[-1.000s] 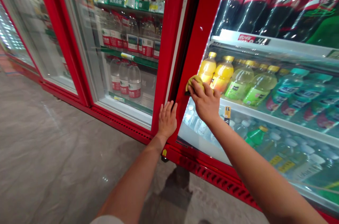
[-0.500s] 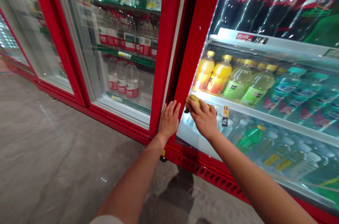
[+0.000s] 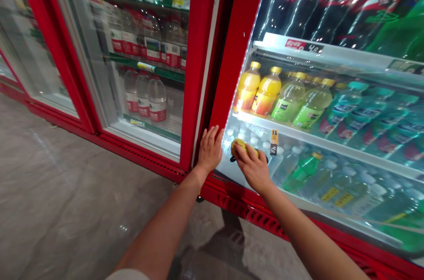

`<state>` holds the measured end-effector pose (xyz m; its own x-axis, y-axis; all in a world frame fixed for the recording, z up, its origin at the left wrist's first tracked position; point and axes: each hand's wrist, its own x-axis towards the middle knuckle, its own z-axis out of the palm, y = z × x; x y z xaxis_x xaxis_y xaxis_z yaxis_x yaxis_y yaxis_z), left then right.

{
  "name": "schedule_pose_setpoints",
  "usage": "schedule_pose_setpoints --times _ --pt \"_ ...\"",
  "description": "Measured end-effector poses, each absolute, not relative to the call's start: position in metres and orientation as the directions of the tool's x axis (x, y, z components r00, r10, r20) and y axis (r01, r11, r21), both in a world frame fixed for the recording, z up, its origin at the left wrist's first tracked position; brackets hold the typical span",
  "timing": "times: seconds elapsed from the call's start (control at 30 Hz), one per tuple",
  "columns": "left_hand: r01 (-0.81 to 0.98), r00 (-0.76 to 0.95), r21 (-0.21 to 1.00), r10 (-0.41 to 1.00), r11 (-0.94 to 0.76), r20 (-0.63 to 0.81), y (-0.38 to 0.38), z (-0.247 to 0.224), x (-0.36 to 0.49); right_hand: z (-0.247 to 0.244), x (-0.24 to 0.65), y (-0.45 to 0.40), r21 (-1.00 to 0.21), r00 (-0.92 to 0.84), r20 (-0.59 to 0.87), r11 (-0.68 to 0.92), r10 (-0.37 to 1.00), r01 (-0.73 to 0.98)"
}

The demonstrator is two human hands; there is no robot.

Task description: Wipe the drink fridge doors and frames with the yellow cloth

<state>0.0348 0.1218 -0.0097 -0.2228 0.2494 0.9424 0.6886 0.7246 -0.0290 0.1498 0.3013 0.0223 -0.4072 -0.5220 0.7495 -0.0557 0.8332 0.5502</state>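
My right hand (image 3: 253, 167) presses a crumpled yellow cloth (image 3: 239, 146) against the glass door (image 3: 228, 163) of the right-hand drinks fridge, low on its left side. Its fingers are bent over the cloth, and a dark edge shows beneath them. To the left, my left hand (image 3: 210, 151) lies flat with fingers stretched on the red door frame (image 3: 222, 99), holding nothing. Behind the glass, a black and orange price tag (image 3: 274, 142) hangs just right of the cloth.
Yellow and green juice bottles (image 3: 266, 92) stand on the shelf above my right hand, with large cola bottles (image 3: 308, 1) higher up. Clear bottles (image 3: 344, 183) fill the bottom. A second red fridge (image 3: 142, 147) with water bottles (image 3: 157, 101) adjoins on the left. Grey floor (image 3: 82, 200) lies below.
My right hand has slid the yellow cloth down the glass, from the shelf edge to below it. My left hand stays on the red frame. The view has shifted slightly right.
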Motion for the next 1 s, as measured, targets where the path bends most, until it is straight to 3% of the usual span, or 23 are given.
schedule_pose_setpoints --times 0.1,0.23,0.33,0.47,0.57,0.77,0.87,1.0 --pt "0.692 -0.205 -0.044 0.254 0.720 0.945 0.126 -0.010 0.037 0.029 0.142 0.296 0.561 -0.399 0.735 0.822 -0.549 -0.097" --pt "0.691 -0.149 -0.082 0.253 0.718 0.956 0.134 -0.009 0.037 0.047 0.146 0.319 0.411 -0.318 0.870 0.910 -0.377 0.047" --pt "0.712 -0.165 -0.060 0.249 0.700 0.954 0.139 -0.008 0.039 0.031 0.164 0.342 0.350 -0.277 0.911 0.929 -0.306 0.123" --pt "0.742 -0.184 -0.057 0.284 0.668 0.941 0.142 -0.004 0.046 -0.002 0.175 0.343 0.410 -0.299 0.881 0.907 -0.367 0.095" --pt "0.751 -0.175 -0.084 0.319 0.655 0.931 0.145 0.002 0.052 0.005 0.169 0.333 0.434 -0.332 0.856 0.899 -0.395 0.049" --pt "0.781 -0.140 -0.125 0.366 0.612 0.920 0.158 0.012 0.059 0.037 0.173 0.359 0.229 -0.262 0.948 0.960 -0.181 0.164" --pt "0.789 -0.099 -0.166 0.389 0.591 0.916 0.166 0.012 0.061 0.017 0.184 0.371 0.299 -0.268 0.930 0.943 -0.253 0.147" --pt "0.805 -0.082 -0.197 0.433 0.560 0.898 0.176 0.009 0.062 -0.003 0.190 0.374 0.453 -0.418 0.802 0.891 -0.427 -0.043"
